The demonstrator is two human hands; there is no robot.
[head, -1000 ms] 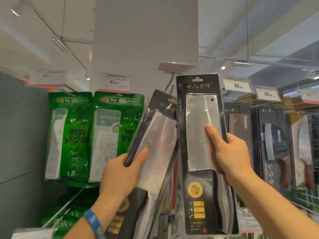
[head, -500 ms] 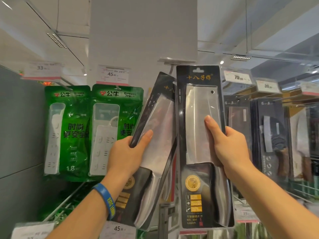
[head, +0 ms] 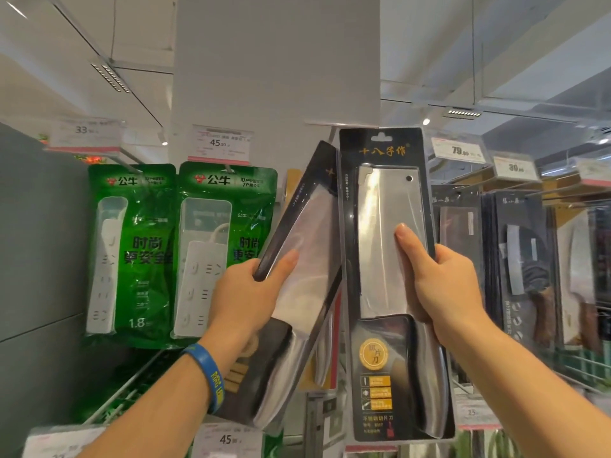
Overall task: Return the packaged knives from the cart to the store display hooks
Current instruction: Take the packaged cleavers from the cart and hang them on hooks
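The left hand (head: 244, 302) grips the tilted knife pack (head: 310, 239) at its left edge, thumb across the clear blister, fingers hidden behind the card. The right hand (head: 443, 289) grips the upright knife pack (head: 386, 200) at its right edge in the same manner, thumb flat on the blister over the blade. Both packs are raised in front of the display, touching or nearly so along their adjacent edges. The hang slot (head: 382, 137) of the upright pack sits just below a label holder (head: 340, 122). Whether a hook passes through the slot cannot be determined, because the hook itself is hidden behind the card. The top of the tilted pack appears to hang on no hook. Judged progress: two packs are in hand and not yet released, so hanging both remains to be done. The cart is not in view, so the stock left in it is unknown. Count: two hands, two held knife packs, one blue wristband (head: 211, 378) on the left wrist. To the left hang two green power-strip packs (head: 132, 246). To the right hang more knife packs (head: 519, 252), at least three, in overlapping rows that prevent an exact count. Four price labels along the top are legible: 33 (head: 86, 132), 45 (head: 220, 143), 79 (head: 459, 150) and 30 (head: 515, 166).
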